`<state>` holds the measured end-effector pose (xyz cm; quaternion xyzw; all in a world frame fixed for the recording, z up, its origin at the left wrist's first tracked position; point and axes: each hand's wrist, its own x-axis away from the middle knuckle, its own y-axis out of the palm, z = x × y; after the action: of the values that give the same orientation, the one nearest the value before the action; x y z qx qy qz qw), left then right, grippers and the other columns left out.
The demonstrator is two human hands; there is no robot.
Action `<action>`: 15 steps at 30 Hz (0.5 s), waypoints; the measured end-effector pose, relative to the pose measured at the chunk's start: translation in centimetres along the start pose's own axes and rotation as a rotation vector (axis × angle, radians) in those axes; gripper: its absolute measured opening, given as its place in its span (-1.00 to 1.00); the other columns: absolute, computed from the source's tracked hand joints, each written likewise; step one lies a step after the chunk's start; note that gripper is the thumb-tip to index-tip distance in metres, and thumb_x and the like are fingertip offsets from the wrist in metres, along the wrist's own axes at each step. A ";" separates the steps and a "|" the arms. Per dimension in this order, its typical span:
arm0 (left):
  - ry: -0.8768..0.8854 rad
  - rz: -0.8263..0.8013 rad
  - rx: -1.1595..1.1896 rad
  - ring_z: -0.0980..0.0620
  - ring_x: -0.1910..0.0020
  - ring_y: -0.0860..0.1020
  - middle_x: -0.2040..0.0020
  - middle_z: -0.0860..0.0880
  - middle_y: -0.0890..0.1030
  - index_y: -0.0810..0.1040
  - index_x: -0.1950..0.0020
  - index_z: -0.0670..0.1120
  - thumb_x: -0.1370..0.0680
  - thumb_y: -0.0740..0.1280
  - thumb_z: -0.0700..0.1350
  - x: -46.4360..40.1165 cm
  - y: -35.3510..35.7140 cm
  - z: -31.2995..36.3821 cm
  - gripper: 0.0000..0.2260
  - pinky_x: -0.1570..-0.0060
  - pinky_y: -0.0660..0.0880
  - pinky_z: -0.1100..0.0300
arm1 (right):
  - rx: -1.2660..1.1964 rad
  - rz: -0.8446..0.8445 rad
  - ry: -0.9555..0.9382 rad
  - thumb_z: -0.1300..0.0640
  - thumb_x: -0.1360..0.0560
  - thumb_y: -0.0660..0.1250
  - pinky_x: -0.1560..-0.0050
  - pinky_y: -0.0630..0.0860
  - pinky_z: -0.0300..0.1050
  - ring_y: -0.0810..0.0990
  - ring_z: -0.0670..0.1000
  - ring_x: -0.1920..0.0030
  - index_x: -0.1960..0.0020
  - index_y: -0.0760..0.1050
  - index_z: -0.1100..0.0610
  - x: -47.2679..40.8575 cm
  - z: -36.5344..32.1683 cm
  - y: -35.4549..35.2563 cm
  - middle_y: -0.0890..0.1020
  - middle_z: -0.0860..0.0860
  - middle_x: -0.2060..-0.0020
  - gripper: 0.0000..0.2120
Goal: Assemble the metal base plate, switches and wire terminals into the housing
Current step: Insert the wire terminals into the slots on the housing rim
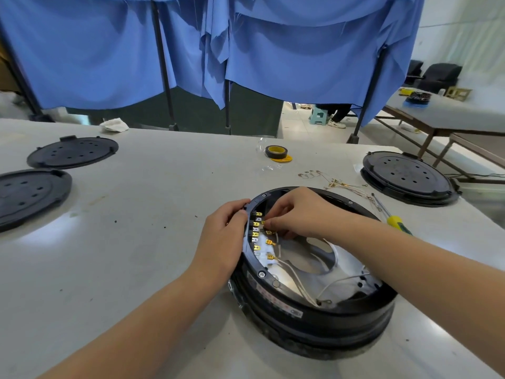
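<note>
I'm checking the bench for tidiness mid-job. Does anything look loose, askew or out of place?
Mostly orderly. A tangle of loose wires lies scattered on the table beyond the housing, beside a screwdriver. A crumpled cloth sits at the far edge.

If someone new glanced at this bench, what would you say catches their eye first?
Probably the two hands at the round black housing in the middle: the left hand holds its rim while the right hand pinches at the gold wire terminals inside. Behind, blue curtains fill the background.
</note>
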<state>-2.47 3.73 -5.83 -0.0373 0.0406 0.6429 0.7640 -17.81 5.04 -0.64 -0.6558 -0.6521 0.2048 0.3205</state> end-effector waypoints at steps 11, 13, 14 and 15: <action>0.062 0.079 -0.073 0.14 0.09 0.62 0.12 0.06 0.65 0.59 0.04 0.00 -0.54 0.37 -0.09 0.5 0.2 -0.2 -0.96 0.18 0.51 0.36 | -0.217 0.039 0.110 0.25 -0.40 0.49 0.47 0.48 -0.37 0.53 -0.16 0.56 0.18 0.64 0.25 0.7 0.8 0.2 0.62 0.06 0.39 -0.94; 0.069 0.097 -0.100 0.16 0.13 0.62 0.15 0.08 0.65 0.59 0.08 0.00 -0.53 0.38 -0.09 0.5 0.3 -0.2 -0.99 0.21 0.49 0.37 | -0.219 0.035 0.116 0.25 -0.40 0.49 0.48 0.47 -0.38 0.52 -0.19 0.57 0.17 0.65 0.25 0.8 0.8 0.2 0.62 0.06 0.39 -0.94; 0.072 0.102 -0.111 0.16 0.14 0.61 0.16 0.08 0.65 0.59 0.10 0.00 -0.52 0.38 -0.08 0.5 0.3 -0.2 -0.98 0.19 0.49 0.34 | -0.220 0.036 0.118 0.25 -0.40 0.49 0.47 0.47 -0.38 0.52 -0.19 0.56 0.18 0.64 0.24 0.8 0.7 0.2 0.62 0.06 0.38 -0.94; 0.073 0.105 -0.118 0.15 0.13 0.61 0.17 0.08 0.65 0.59 0.11 0.00 -0.52 0.38 -0.07 0.6 0.2 -0.2 -0.97 0.16 0.50 0.30 | -0.225 0.040 0.120 0.25 -0.40 0.49 0.47 0.48 -0.37 0.52 -0.19 0.56 0.17 0.64 0.24 0.8 0.7 0.2 0.62 0.06 0.37 -0.94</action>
<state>-2.62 4.31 -6.07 -0.1036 0.0322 0.6815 0.7238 -18.11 5.97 -1.18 -0.7115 -0.6376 0.0968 0.2792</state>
